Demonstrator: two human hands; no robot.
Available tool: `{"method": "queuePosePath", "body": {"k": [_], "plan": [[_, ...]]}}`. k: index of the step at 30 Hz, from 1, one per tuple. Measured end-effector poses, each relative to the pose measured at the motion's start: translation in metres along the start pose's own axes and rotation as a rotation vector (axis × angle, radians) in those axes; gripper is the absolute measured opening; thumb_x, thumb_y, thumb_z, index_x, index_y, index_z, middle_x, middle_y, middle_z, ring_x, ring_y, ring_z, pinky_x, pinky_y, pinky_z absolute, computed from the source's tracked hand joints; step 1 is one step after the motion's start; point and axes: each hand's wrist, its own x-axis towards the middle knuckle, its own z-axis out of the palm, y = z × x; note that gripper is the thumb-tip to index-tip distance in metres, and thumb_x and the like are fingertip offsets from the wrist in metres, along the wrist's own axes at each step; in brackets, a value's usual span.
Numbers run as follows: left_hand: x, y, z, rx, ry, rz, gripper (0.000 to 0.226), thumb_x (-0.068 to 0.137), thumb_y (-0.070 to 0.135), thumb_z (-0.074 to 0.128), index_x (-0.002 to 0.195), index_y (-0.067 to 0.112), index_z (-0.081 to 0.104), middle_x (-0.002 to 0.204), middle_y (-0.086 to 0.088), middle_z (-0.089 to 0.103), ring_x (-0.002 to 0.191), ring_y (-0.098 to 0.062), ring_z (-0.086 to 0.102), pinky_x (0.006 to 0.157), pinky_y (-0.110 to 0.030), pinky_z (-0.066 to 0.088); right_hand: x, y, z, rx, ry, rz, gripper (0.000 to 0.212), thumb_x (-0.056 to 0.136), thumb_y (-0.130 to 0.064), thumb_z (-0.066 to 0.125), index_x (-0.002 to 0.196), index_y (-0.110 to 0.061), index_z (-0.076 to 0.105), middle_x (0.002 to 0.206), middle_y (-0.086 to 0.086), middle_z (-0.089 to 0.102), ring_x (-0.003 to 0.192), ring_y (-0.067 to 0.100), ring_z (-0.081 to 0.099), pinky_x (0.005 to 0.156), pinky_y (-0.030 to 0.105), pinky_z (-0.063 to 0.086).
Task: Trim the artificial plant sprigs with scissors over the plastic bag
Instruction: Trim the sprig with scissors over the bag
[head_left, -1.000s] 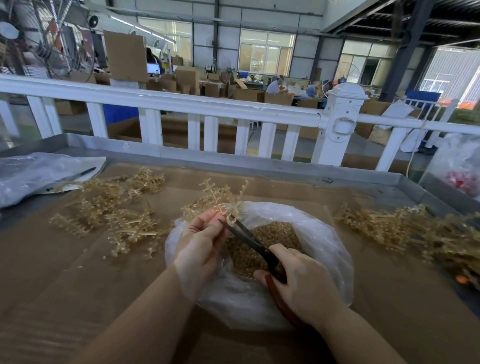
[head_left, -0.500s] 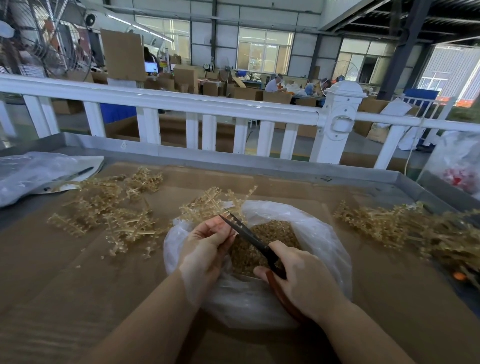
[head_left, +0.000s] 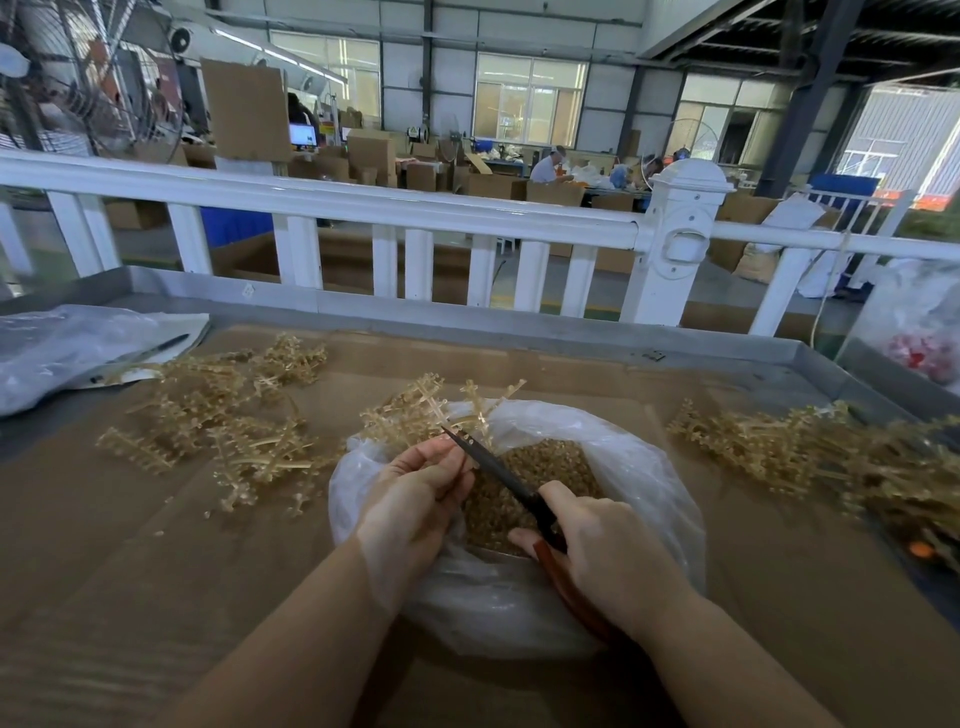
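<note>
A clear plastic bag (head_left: 644, 478) lies open on the brown cardboard, with a heap of small golden cut bits (head_left: 540, 467) inside. My left hand (head_left: 415, 499) grips a golden sprig (head_left: 415, 410) over the bag's far left rim; its branches fan out beyond my fingers. My right hand (head_left: 597, 551) holds the red-handled scissors (head_left: 498, 473), whose dark blades are closed and point up-left, tips right at my left fingertips. The exact spot where blade meets sprig is hidden by my fingers.
A pile of golden sprigs (head_left: 223, 415) lies left of the bag, another pile (head_left: 810, 457) to the right. A second plastic bag (head_left: 67, 348) with a pen sits far left. The table's metal rim (head_left: 467, 325) and a white railing (head_left: 363, 208) run behind.
The scissor blades have closed and slid toward my left fingers. The sprig has turned slightly in my left hand, its branches lying more over the bag's far rim.
</note>
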Motion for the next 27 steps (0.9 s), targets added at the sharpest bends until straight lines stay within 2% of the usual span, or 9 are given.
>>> {"method": "queuePosePath", "body": {"k": [7,15,19,24,27], "plan": [[0.0009,0.0006,-0.0035,0.007,-0.035,-0.014,0.019,0.087,-0.010,0.052,0.079,0.007,0.059,0.069,-0.007,0.065,0.059,-0.012,0.067,0.057,-0.020,0.057,-0.0002,0.0014,0.0027,-0.027,0.016,0.004,0.038,0.093,-0.058,0.033,0.107,-0.027,0.048,0.081,-0.007,0.063,0.071,0.008,0.060,0.069,0.025,0.051],[0.0027,-0.0003,-0.0050,0.091,-0.007,0.009,0.012,0.088,0.002,0.059,0.079,0.010,0.062,0.065,-0.003,0.067,0.054,-0.008,0.066,0.051,-0.018,0.054,-0.0040,-0.0004,0.0019,0.004,0.064,0.000,0.035,0.092,-0.058,0.041,0.103,-0.027,0.051,0.073,-0.009,0.059,0.067,0.009,0.058,0.061,0.021,0.043],[0.0049,-0.0008,-0.0044,0.154,-0.012,-0.020,0.015,0.090,0.002,0.057,0.078,0.010,0.061,0.059,-0.003,0.066,0.051,-0.008,0.065,0.049,-0.018,0.053,-0.0054,-0.0017,0.0017,0.017,0.082,0.007,0.035,0.089,-0.060,0.045,0.101,-0.027,0.051,0.069,-0.013,0.050,0.063,0.007,0.051,0.057,0.019,0.033],[0.0047,0.0008,-0.0058,0.199,-0.059,-0.070,0.011,0.088,0.000,0.057,0.079,0.007,0.060,0.057,-0.004,0.066,0.050,-0.011,0.065,0.048,-0.019,0.054,-0.0052,-0.0032,-0.0010,-0.019,0.080,-0.017,0.040,0.089,-0.063,0.041,0.102,-0.026,0.052,0.070,-0.010,0.056,0.063,0.008,0.055,0.058,0.021,0.041],[0.0056,0.0021,-0.0067,0.202,-0.058,-0.093,0.012,0.088,-0.001,0.058,0.079,0.007,0.059,0.056,-0.004,0.066,0.048,-0.011,0.065,0.048,-0.020,0.054,-0.0036,-0.0031,-0.0021,-0.027,0.057,-0.023,0.040,0.090,-0.063,0.039,0.104,-0.027,0.051,0.069,-0.013,0.051,0.060,0.006,0.051,0.056,0.017,0.036]]}}
